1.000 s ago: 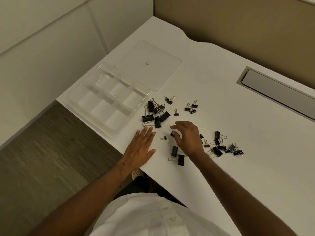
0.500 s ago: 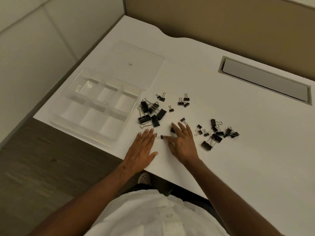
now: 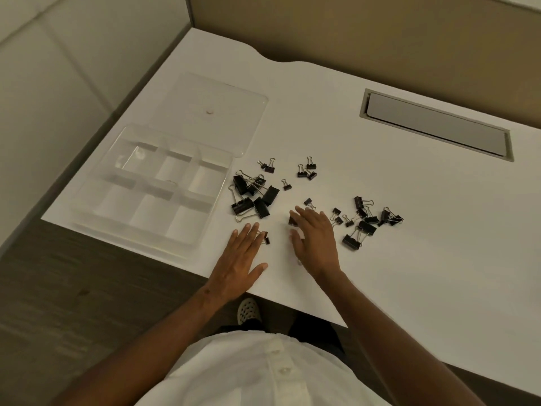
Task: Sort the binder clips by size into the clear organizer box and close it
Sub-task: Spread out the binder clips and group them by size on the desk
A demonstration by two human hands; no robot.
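Slid leftward since earlier: small clip [image 3: 265, 237] beside left hand [image 3: 238, 263], fingers flat on bench [image 3: 409, 259]. Right hand [image 3: 314, 240] spread over another clip [image 3: 292, 221]. Binder clips [image 3: 254, 197] loose beside open organizer box [image 3: 152, 189].

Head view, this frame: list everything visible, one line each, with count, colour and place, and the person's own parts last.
organizer box: one, clear, compartments look empty, desk's left end.
lid: one, clear, open, lying flat behind the box.
binder clips: roughly two dozen, black with wire handles, mixed sizes, loose on the desk right of the box.
desk: one, white.
cable hatch: one, grey, far right of desk.
partition: tan, behind the desk.
floor: dark, lower left.
shoe: one, pale, under the desk edge.
shirt: white, bottom centre.
left hand: flat on desk, fingertips by a small clip.
right hand: open, over clips.
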